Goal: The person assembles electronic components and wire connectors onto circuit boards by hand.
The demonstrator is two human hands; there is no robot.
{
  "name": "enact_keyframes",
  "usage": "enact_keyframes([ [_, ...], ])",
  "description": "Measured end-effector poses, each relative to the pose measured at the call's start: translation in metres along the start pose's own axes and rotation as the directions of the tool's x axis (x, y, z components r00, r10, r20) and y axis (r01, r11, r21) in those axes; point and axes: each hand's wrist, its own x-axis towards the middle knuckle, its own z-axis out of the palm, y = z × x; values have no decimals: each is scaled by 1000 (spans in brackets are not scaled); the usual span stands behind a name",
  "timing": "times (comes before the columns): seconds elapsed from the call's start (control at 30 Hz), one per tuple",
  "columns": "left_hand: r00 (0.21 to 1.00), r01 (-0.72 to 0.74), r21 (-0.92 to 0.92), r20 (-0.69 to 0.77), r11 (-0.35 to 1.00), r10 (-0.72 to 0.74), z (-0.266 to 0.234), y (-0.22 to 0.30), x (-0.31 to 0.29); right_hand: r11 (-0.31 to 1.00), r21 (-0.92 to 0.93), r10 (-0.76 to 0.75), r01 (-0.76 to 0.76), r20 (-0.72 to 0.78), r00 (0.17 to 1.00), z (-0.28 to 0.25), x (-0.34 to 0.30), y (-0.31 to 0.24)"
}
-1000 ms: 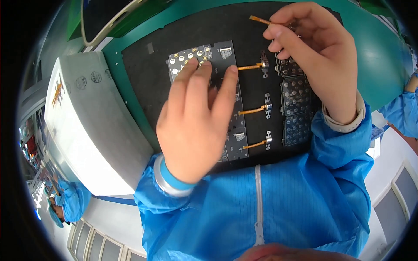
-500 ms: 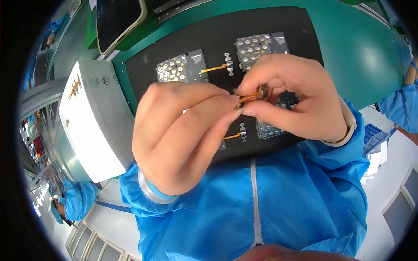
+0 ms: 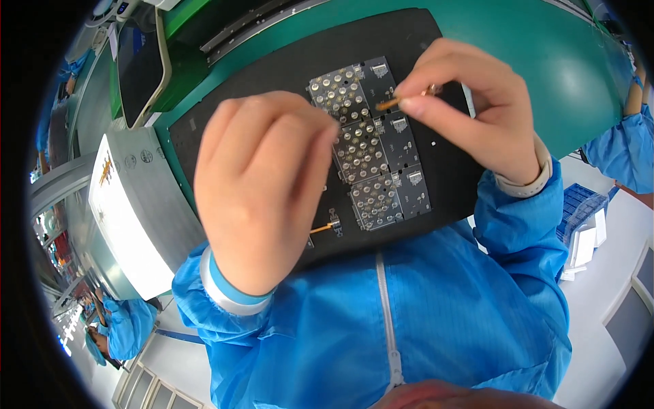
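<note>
My right hand pinches a thin orange flex cable between thumb and forefinger, over the far right part of a black mat. Beneath the cable's free end lies the farthest of three dark circuit boards, which form a column and carry round silver domes. To the left, my left hand hovers with its fingers bent and pressed together; whether its tips hold anything is hidden. Near its wrist, another orange flex cable with a small metal end rests on the mat, partly covered by that hand.
A white-topped box stands left of the mat, small orange pieces on it. A dark-screened device is at the far left of the green bench. Other people in blue appear at both sides; a blue crate sits right.
My hands have come apart: the left has let go of the flex cable and drawn left, while the right has carried it up and right. The mat appears shifted left in view.
</note>
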Motion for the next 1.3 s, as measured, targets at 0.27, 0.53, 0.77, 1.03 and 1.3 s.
enact_keyframes([
  [0.27, 979, -187, -92, -103, 978, 178, 23, 4, 15, 978, 207, 24, -36, 60, 998, 0, 4, 3],
  [0.53, 998, -60, -337, -6, 940, 62, 29, -1, 18, 967, 251, 41, -50, 39, 998, 2, 4, 19],
  [0.77, 992, 116, -204, -26, 972, -124, 39, -10, 16, 994, -86, 61, -67, -68, 996, -7, -5, 34],
  [1.03, 989, 71, -145, 140, 987, -50, 48, 3, 9, 983, -177, 44, -44, 0, 999, -5, -9, 43],
  [1.3, 964, -111, 137, 257, 984, 73, 59, 9, 2, 982, -187, 6, 3, 44, 999, -9, -10, 48],
])
